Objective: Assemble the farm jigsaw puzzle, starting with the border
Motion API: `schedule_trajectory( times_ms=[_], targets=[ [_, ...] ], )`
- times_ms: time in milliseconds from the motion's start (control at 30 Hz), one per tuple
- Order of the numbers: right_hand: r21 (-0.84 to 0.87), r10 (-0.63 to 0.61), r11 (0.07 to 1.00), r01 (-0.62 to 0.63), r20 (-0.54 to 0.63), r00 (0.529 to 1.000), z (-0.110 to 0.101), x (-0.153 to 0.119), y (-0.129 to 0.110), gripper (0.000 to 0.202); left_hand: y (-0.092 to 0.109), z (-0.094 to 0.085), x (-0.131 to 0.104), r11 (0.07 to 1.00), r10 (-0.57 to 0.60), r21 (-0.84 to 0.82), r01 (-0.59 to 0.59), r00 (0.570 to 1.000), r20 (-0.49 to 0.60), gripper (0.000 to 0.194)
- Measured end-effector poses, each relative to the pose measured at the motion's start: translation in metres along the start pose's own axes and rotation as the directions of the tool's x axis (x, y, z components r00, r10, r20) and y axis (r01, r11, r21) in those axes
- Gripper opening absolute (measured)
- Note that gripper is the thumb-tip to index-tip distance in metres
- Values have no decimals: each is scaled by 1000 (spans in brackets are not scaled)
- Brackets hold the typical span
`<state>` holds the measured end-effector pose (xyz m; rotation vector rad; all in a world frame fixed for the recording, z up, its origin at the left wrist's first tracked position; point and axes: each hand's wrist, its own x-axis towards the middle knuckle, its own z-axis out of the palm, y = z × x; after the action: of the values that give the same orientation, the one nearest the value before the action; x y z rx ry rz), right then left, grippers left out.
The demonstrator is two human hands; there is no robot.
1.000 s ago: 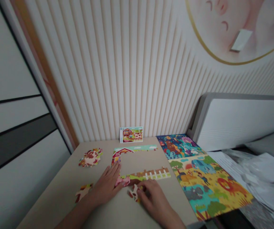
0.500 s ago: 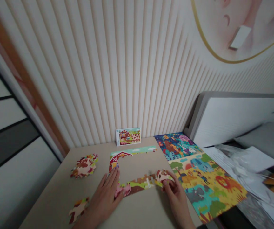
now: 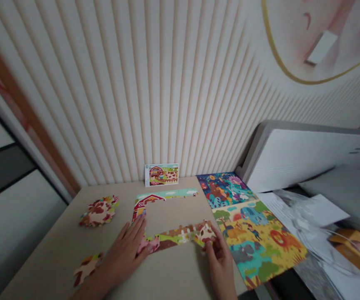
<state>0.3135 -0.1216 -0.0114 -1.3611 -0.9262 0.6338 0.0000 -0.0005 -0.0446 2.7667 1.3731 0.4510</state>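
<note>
A partly joined jigsaw border (image 3: 170, 239) lies on the beige table (image 3: 173, 273), showing a red barn, sky strip, pink pig and white fence. My left hand (image 3: 129, 246) rests flat on its lower left part, fingers stretched out. At the lower right end, my right hand (image 3: 220, 254) pinches a puzzle piece (image 3: 205, 234) with brown-and-white cow print between thumb and fingers, against the end of the fence strip. Whether that piece is locked in, I cannot tell. A heap of loose puzzle pieces (image 3: 100, 211) sits at the left, and a few more pieces (image 3: 87, 268) lie near my left forearm.
A small picture card (image 3: 162, 174) of the farm scene leans on the ribbed wall (image 3: 129, 91). To the right lie a dark blue animal picture (image 3: 226, 189) and a yellow safari picture (image 3: 261, 241). Papers, cables and an orange box (image 3: 355, 252) lie beyond the table's right edge.
The view has shifted slightly, so the table appears further left. My right hand has brought the cow piece closer to the fence strip's end. My left hand stays on the puzzle.
</note>
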Motion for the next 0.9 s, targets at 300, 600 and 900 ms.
schedule_trajectory(
  times_ms=[300,600,900],
  targets=[
    [36,62,997,-67,119,991,-1,-4,5,48,0,-2,-1,998,16,62,-15,1000,-22,77],
    [105,52,993,-48,-39,998,-29,37,-5,45,-3,7,-1,995,37,92,-31,997,-64,76],
    [-68,-75,995,70,-67,995,-68,68,-4,43,0,2,2,998,28,57,-26,999,-27,75]
  ],
)
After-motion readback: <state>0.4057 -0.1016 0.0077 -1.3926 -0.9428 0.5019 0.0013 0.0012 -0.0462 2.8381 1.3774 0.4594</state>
